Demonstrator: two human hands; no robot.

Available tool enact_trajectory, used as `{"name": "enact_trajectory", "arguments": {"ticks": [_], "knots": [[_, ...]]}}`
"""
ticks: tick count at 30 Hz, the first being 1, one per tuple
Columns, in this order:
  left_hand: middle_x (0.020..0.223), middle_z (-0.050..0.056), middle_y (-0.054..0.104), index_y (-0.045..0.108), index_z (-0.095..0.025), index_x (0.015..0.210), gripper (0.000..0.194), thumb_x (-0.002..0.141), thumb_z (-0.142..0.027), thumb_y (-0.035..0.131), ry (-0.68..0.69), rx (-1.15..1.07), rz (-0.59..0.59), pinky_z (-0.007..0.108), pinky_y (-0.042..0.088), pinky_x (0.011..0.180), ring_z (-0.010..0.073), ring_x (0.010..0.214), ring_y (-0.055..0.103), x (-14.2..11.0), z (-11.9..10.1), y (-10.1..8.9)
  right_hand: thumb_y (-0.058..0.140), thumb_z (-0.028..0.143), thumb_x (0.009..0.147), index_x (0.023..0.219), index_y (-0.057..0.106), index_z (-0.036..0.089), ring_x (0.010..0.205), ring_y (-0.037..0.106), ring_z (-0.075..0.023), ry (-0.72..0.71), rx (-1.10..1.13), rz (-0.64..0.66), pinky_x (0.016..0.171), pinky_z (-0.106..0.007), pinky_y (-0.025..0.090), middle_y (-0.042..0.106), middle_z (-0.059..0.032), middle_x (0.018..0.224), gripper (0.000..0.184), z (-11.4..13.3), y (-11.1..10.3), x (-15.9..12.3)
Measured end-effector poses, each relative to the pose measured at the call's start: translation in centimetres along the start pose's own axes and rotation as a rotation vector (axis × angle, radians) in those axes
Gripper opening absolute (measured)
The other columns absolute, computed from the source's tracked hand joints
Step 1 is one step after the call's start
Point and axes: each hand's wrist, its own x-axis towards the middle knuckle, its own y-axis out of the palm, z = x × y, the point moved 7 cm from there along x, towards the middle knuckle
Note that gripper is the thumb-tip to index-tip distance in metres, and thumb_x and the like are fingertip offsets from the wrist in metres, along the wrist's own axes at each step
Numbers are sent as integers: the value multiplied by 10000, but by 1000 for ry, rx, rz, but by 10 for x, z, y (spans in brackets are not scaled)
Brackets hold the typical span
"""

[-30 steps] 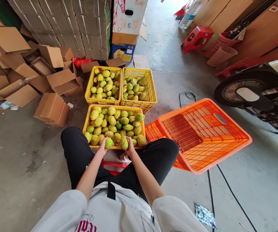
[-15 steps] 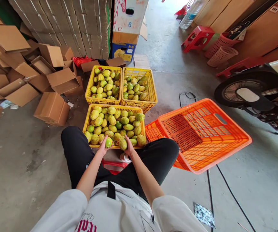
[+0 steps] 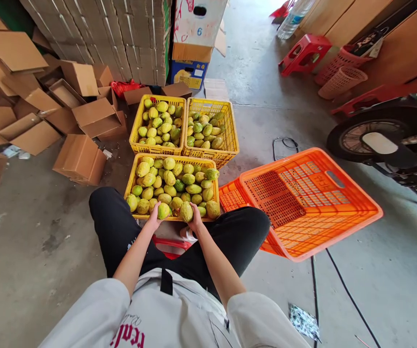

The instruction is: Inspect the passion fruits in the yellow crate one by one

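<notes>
My left hand (image 3: 154, 218) is closed around a yellow-green oval fruit (image 3: 163, 211) at the near edge of the front yellow crate (image 3: 216, 197). Beside it, my right hand (image 3: 196, 220) grips a rough-skinned, duller yellow-green fruit (image 3: 186, 212), its fingers partly hidden behind it. The two held fruits are a short way apart, above the crate's near rim. Many similar fruits (image 3: 169, 178) fill this crate, mostly yellow, some greener. The exact kind of fruit is not clear.
Two more yellow crates (image 3: 234, 129) of fruit stand behind the front one. Right of my knee sits a large orange crate (image 3: 324, 203), tilted. Cardboard boxes (image 3: 80, 157) lie heaped at the left; a motorcycle (image 3: 386, 145) and red stool (image 3: 305, 53) are at the right.
The fruit in my left hand has turned and shows a yellower side. Both hands still hold their fruits in nearly the same place; the camera view has shifted slightly.
</notes>
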Motion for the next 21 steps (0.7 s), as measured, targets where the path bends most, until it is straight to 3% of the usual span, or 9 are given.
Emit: {"name": "enact_trajectory", "arguments": {"ticks": [4,8,15,18,21], "knots": [[883,82,725,692,-186,994,238,942,-416,662,-25,18,54,264,656,728,211,870,760,-3,0,2,517,415,964,851,691,188,647,733,-201,-6,0,20,620,-289,616,766,-72,727,307,2,2,-1],[865,92,733,686,-179,1005,324,918,-490,698,-7,31,90,278,654,691,221,845,767,-5,-2,2,658,399,919,901,686,188,631,735,-196,4,-19,35,605,-284,618,772,-60,765,214,0,4,-2],[864,80,741,633,-175,973,380,716,-195,912,66,210,91,290,648,698,201,782,759,-3,1,-1,705,344,857,965,682,189,707,768,-210,7,-49,51,618,-294,643,781,-54,796,191,-3,3,-1],[924,88,750,627,-197,967,360,730,-206,898,57,220,96,296,645,747,214,842,768,-3,4,-1,651,380,864,919,677,195,694,758,-221,25,-4,41,636,-320,652,759,-56,742,194,-3,1,0],[1011,87,757,650,-212,932,197,828,-255,811,66,197,102,268,630,780,216,957,766,-4,5,1,586,378,877,890,681,200,705,750,-225,46,32,30,670,-336,656,742,-66,719,203,-4,-1,0]]}}
